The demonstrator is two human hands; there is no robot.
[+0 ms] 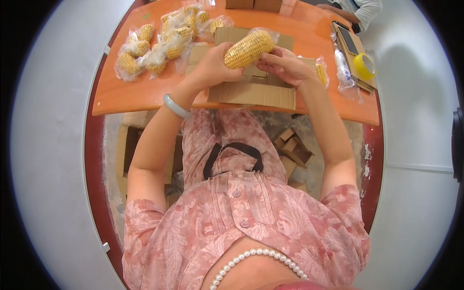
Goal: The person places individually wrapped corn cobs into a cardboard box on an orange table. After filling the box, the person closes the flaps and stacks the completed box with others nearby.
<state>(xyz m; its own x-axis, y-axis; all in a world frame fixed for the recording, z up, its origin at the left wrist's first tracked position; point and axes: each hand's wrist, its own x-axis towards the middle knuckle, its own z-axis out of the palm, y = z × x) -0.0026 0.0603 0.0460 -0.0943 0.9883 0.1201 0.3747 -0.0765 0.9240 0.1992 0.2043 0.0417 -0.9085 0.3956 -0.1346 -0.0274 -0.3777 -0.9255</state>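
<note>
A yellow corn cob [250, 49] in clear plastic wrap is held tilted above an open cardboard box [252, 95]. My left hand [219, 67] grips its left end, the fingers partly hidden beneath it. At the cob's lower right edge, the thumb and fingers of my right hand [286, 67] take hold of it. The box stands at the table's near edge with its flaps spread outward. Both hands hide part of its inside. To the left lie several bagged corn cobs [174, 47], and another wrapped cob [321, 72] rests just right of the box.
On the right of the orange table [145, 98], a yellow tape roll [364, 67] and a dark phone [348, 40] lie on flat cardboard [357, 47], beside plastic bags [344, 72]. Another person's arm [340, 13] is at the far right. Cardboard boxes [295, 148] sit on the floor.
</note>
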